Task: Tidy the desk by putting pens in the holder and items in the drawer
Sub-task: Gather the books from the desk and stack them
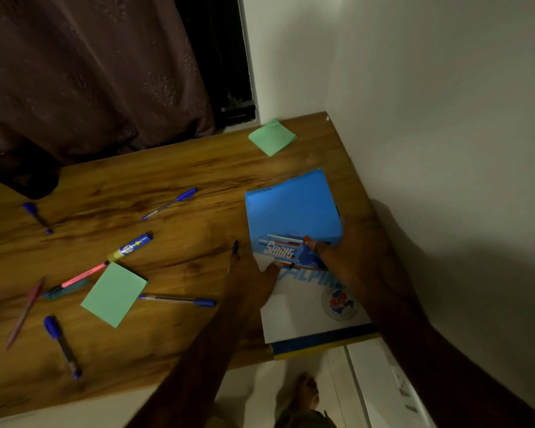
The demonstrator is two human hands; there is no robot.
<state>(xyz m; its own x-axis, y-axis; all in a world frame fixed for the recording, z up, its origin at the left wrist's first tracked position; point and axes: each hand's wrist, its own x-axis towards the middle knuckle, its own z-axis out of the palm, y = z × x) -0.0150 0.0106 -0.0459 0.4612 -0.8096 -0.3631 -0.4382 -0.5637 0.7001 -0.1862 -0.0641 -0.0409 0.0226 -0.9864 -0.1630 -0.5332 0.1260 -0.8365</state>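
Observation:
A blue and white notebook (294,211) lies at the desk's right end, its near edge sticking out past the desk front. My right hand (349,251) grips its right side, thumb on the cover. My left hand (250,279) rests at its left edge, thumb on the cover, with a blue pen (234,247) held in its fingers. Several blue pens lie on the wooden desk (183,168): one (170,203) at centre, one (178,300) close to my left arm, one (62,345) at front left. A blue marker (132,246) lies at centre left. No holder or drawer shows.
Two green sticky-note pads lie on the desk, one (115,294) at front left, one (272,137) at the back. A pink pen (81,275) and a reddish pen (25,313) lie at left. A wall (445,118) borders the right; a dark curtain (90,72) hangs behind.

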